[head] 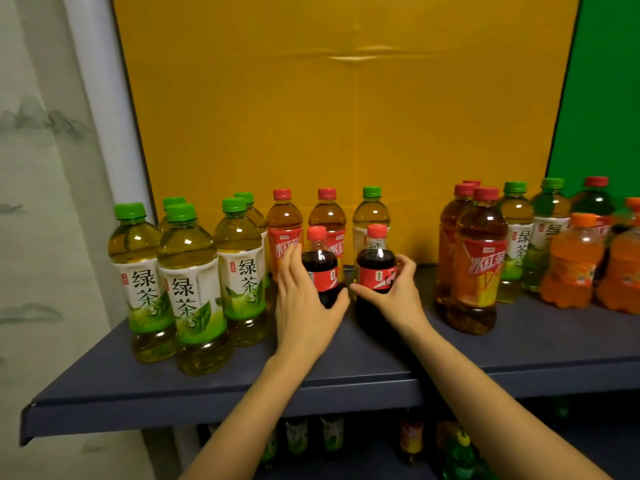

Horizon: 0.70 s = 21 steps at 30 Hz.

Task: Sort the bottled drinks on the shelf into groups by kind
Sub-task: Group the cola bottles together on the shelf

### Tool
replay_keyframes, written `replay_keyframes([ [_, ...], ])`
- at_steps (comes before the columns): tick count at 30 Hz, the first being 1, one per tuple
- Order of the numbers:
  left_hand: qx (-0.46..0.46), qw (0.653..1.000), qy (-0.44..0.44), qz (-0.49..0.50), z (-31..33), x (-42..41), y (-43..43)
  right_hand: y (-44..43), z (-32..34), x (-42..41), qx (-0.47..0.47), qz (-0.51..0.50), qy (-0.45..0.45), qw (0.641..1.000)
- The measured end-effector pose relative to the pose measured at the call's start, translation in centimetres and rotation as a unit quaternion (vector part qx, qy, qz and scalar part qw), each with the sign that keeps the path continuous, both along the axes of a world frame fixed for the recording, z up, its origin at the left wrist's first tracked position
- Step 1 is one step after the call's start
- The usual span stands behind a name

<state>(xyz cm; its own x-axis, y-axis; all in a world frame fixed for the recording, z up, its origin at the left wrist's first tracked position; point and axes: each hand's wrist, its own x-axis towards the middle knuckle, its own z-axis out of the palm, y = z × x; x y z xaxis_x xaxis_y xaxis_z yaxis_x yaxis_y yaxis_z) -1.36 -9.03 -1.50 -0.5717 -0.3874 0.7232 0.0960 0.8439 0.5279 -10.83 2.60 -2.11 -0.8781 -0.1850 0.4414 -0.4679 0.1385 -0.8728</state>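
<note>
Left cola bottle (319, 263): small, waisted clear plastic filled with dark liquid, capped in red and banded with a glossy red label; it is stood upright at the middle of the shelf.
Right cola bottle (375, 268): same shape and make, set just beside the first.
Left hand (304, 306): wrapped round the left cola bottle, fingers along its left side and thumb curled across its lower front.
Right hand (398, 292): closed round the right cola bottle, thumb laid under the label, fingers curled behind.
Shelf (346, 368): a flat, matte dark blue board with a folded front lip.
Green tea bottles (187, 282): tall, ribbed, green-capped, pale yellow-green liquid; clustered at the left.
Iced red tea bottles (479, 265): amber, red-labelled; seen at the right and behind the hands.
Orange soda bottles (569, 265): squat and bulbous, at the far right.
Backing panel (346, 116): creased yellow sheet.
</note>
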Motion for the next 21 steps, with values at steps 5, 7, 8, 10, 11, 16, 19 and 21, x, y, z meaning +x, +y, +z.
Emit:
replay_keyframes([
  [5,0.205,0.977,-0.061,-0.027,-0.7,-3.2,-0.5,-0.1,-0.6,0.2,-0.009,0.017,-0.016,1.0],
  [7,0.249,0.965,-0.075,-0.041,-1.0,-3.7,-0.9,-0.1,-0.7,0.6,-0.015,0.014,-0.021,1.0],
  [8,0.259,0.961,-0.078,-0.049,-1.1,-3.8,-1.0,0.0,-0.7,0.9,-0.016,0.012,-0.023,1.0],
  [10,0.262,0.96,-0.071,-0.062,-1.2,-3.7,-1.2,0.3,-0.7,1.4,-0.018,0.002,-0.022,1.0],
  [11,0.26,0.961,-0.066,-0.068,-1.3,-3.5,-1.1,0.4,-0.8,1.7,-0.021,-0.004,-0.02,1.0],
  [16,0.276,0.952,-0.047,-0.125,-1.0,-1.8,-0.2,1.4,-1.1,3.1,-0.047,-0.025,-0.011,0.998],
  [19,0.304,0.936,-0.028,-0.175,-1.3,-1.1,0.5,2.6,-1.0,4.1,-0.079,-0.019,-0.015,0.997],
  [21,0.314,0.928,-0.009,-0.202,-1.4,-0.7,1.4,4.0,-0.9,4.7,-0.102,-0.008,-0.021,0.995],
])
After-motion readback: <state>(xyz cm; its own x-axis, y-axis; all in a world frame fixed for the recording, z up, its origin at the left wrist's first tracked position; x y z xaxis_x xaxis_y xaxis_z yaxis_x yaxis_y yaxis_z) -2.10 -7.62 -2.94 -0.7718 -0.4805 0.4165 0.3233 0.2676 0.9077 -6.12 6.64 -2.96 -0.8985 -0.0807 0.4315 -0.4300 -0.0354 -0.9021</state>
